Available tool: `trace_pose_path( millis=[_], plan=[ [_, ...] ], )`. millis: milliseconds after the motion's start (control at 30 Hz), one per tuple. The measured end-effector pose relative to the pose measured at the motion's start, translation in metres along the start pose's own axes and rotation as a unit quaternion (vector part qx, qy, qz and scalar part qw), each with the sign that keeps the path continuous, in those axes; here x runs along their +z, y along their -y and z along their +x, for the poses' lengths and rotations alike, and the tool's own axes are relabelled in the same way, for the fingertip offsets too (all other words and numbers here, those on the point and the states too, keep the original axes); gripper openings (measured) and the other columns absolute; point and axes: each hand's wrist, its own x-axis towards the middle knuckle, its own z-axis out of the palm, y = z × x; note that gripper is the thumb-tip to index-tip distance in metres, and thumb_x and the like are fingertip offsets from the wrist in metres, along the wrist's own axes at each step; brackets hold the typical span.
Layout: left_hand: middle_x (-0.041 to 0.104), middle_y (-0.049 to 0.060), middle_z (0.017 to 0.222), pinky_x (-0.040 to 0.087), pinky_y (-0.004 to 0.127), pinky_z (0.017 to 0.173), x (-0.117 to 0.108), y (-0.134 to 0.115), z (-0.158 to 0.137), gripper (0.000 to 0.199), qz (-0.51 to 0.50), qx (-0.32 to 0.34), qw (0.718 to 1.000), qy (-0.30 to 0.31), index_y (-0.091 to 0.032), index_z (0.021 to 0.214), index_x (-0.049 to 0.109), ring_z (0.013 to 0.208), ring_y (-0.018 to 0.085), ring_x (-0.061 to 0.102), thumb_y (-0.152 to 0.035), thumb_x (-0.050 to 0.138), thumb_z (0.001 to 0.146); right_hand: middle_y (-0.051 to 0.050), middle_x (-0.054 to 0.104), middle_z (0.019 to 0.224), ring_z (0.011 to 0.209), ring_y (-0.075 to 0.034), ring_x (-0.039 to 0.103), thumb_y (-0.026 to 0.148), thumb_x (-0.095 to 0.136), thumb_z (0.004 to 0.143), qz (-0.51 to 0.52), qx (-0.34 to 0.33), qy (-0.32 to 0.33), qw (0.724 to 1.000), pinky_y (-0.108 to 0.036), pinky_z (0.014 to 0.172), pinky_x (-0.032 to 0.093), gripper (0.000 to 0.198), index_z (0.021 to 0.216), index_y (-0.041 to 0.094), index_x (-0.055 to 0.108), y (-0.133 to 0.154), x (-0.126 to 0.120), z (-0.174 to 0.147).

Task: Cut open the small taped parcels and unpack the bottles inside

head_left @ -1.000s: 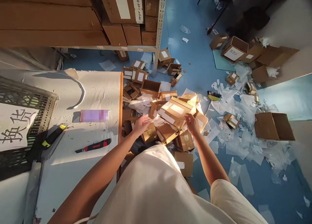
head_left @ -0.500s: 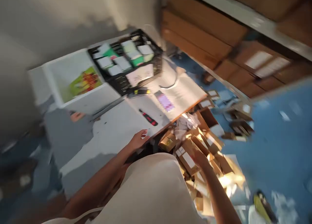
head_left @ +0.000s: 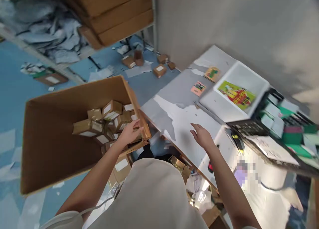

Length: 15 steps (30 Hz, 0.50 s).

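My left hand (head_left: pixel 131 133) is over the near right corner of a large open carton (head_left: pixel 54 146), its fingers loosely bent and apart, with nothing seen in them. Inside the carton lies a heap of small brown boxes (head_left: pixel 112 110), several with white labels. My right hand (head_left: pixel 202 136) hovers above the white tabletop (head_left: pixel 184 122), thumb and forefinger apart and nothing between them. Partly behind my right forearm lies a red and black cutter (head_left: pixel 210 167). A yellow and black cutter (head_left: pixel 238 142) rests farther right.
A white bin (head_left: pixel 224 106) holding a green and red packet stands on the table, beside a black crate (head_left: pixel 239 126) of cards. More boxes (head_left: pixel 159 70) and paper litter the blue floor. A shelf (head_left: pixel 67 71) stands at upper left; opened cartons (head_left: pixel 211 214) lie below the table.
The view has swung left, bringing the large carton into sight. My right hand has gone from a labelled brown box in the pile to above the table; my left is now at the carton.
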Motion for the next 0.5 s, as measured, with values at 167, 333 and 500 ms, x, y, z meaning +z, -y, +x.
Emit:
trace_pose_path(
  millis=[167, 333, 500],
  plan=[
    [0.058, 0.013, 0.130, 0.051, 0.040, 0.093, -0.071, 0.085, -0.010, 0.066, -0.031, -0.079, 0.993, -0.081, -0.019, 0.132, 0.047, 0.114, 0.028, 0.060, -0.057, 0.053, 0.078, -0.013, 0.061, 0.122, 0.098, -0.024, 0.063, 0.031, 0.034, 0.097, -0.079, -0.120, 0.044, 0.989, -0.032, 0.078, 0.048, 0.041, 0.133, 0.016, 0.048, 0.118, -0.013, 0.103],
    [0.059, 0.014, 0.128, 0.050, 0.038, 0.092, -0.108, 0.134, -0.020, 0.068, -0.044, -0.126, 0.984, -0.116, -0.015, 0.132, 0.047, 0.113, 0.028, 0.060, -0.055, 0.052, 0.077, -0.011, 0.061, 0.121, 0.099, -0.023, 0.063, 0.032, 0.034, 0.097, -0.111, -0.226, 0.097, 0.963, -0.031, 0.078, 0.048, 0.040, 0.133, 0.018, 0.047, 0.234, 0.000, 0.167],
    [0.052, 0.016, 0.137, 0.042, 0.042, 0.101, -0.113, 0.155, -0.040, 0.071, 0.034, -0.192, 0.978, -0.080, -0.012, 0.138, 0.042, 0.121, 0.031, 0.054, -0.051, 0.049, 0.079, -0.010, 0.061, 0.120, 0.099, -0.024, 0.063, 0.029, 0.038, 0.096, -0.136, -0.309, 0.159, 0.928, -0.031, 0.078, 0.048, 0.038, 0.132, 0.020, 0.046, 0.301, 0.030, 0.198]
  ],
)
